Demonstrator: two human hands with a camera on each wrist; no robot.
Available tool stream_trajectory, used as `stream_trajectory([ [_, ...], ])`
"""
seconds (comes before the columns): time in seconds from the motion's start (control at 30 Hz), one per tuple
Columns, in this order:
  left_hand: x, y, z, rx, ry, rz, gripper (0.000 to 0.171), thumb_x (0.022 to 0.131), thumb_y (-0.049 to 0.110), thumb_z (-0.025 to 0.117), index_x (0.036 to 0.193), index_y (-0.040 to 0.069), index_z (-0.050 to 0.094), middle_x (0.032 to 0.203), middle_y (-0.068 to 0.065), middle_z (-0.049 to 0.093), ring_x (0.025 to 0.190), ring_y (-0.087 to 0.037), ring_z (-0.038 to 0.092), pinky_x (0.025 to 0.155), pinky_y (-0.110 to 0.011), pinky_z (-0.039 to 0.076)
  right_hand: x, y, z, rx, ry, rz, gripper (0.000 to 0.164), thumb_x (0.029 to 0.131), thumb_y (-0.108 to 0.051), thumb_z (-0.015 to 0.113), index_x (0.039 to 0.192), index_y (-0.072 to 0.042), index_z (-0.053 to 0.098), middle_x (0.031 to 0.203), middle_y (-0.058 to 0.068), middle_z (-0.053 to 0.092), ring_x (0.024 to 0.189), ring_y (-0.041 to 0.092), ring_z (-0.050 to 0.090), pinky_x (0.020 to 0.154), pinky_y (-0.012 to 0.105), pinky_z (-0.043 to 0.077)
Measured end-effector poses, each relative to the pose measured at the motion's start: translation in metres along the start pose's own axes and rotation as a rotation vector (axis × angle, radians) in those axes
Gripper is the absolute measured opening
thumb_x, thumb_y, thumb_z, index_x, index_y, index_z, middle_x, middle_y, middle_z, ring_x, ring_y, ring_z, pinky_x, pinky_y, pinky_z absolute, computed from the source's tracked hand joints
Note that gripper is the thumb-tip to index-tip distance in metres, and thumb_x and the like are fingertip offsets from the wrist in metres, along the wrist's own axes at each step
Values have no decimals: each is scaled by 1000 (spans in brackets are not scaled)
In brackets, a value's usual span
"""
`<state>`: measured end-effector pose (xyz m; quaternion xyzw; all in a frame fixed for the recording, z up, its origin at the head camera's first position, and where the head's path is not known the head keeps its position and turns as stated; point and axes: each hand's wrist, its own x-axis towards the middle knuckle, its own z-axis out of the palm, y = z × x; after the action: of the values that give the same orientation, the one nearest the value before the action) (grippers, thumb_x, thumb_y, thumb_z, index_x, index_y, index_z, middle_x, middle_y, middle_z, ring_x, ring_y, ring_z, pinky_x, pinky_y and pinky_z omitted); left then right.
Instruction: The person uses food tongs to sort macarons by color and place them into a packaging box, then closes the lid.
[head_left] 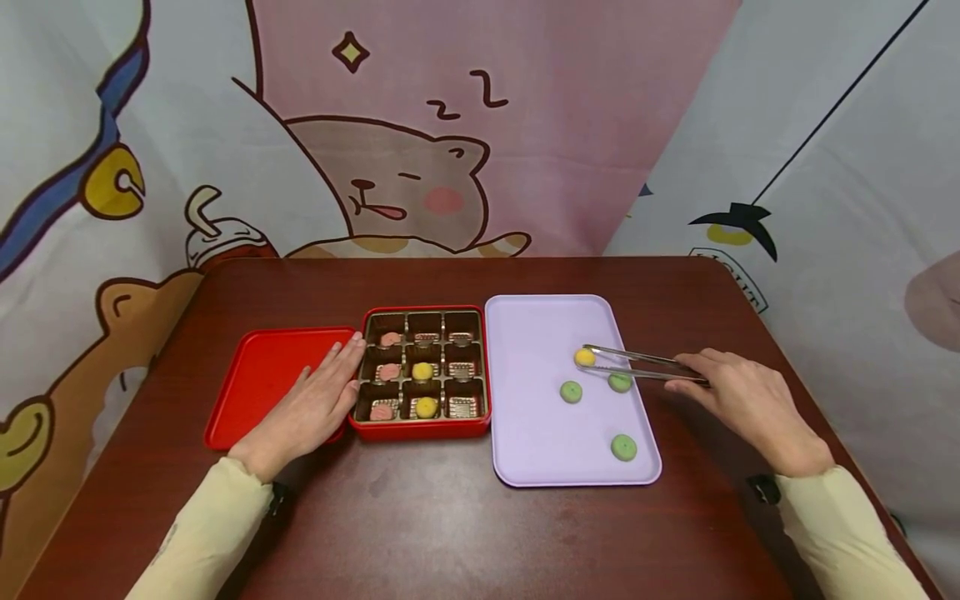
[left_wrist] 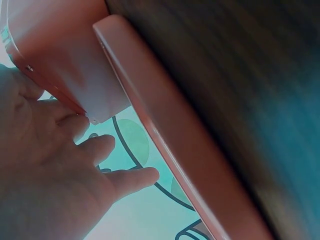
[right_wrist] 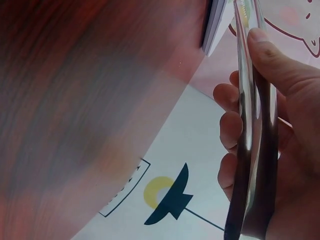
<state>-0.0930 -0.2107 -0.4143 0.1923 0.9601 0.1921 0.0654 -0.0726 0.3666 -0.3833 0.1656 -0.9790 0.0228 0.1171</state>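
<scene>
My right hand point(head_left: 750, 404) holds metal tongs point(head_left: 641, 357), thumb and fingers wrapped about their arms in the right wrist view. The tong tips lie on either side of a yellow round sweet point(head_left: 583, 358) on the lilac tray point(head_left: 536, 333). Near them, a green sweet point(head_left: 620, 382) is partly covered by the lower tong arm. My left hand point(head_left: 303, 408) rests with straight fingers along the left side of the red box point(head_left: 420, 430). In its divided insert, pink sweets point(head_left: 382, 412) fill the left column, and two yellow sweets point(head_left: 426, 407) sit in the middle column.
Left of the box lies a red lid point(head_left: 258, 375), partly under my left hand. Two more green sweets point(head_left: 571, 392) are on the tray, one of them near its front right. Everything stands on a dark brown table point(head_left: 420, 517), with a cartoon-printed cloth point(head_left: 585, 125) behind.
</scene>
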Motion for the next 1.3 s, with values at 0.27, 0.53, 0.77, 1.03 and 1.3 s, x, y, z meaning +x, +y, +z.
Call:
stream_trajectory([
  [0.27,0,-1,0,3,-4,0,66,111,34,41,168,13,13,173,-9,12,157,-40,16,116,-74,19,2,0,0,-8,-11,-3,49,77,-36,90,113,-5,76,80,3,67,60,15,54,45,31,42],
  [0.53,-1,-1,0,-1,-4,-1,66,111,34,40,168,13,13,173,-9,12,157,-40,15,116,-74,18,2,0,0,-7,-6,-7,47,78,-36,90,111,-6,76,80,4,68,58,14,53,44,29,41],
  [0.77,-1,-1,0,-8,-7,-2,67,111,33,41,168,13,13,173,-9,11,157,-39,14,116,-74,18,1,0,1,-8,16,-15,47,77,-35,91,111,-7,77,81,5,69,57,14,51,43,27,39],
  [1.03,-1,0,0,-8,-12,-7,67,110,34,41,168,13,12,173,-10,11,157,-40,14,116,-74,18,0,-2,-2,-8,27,-7,49,76,-34,91,113,-5,76,81,6,69,56,14,50,42,26,37],
  [1.3,0,-1,1,-7,-6,5,66,111,32,41,167,12,14,173,-9,11,157,-38,14,116,-74,18,1,-8,-7,2,40,6,50,77,-34,91,115,-4,76,85,7,70,56,13,49,43,26,37],
])
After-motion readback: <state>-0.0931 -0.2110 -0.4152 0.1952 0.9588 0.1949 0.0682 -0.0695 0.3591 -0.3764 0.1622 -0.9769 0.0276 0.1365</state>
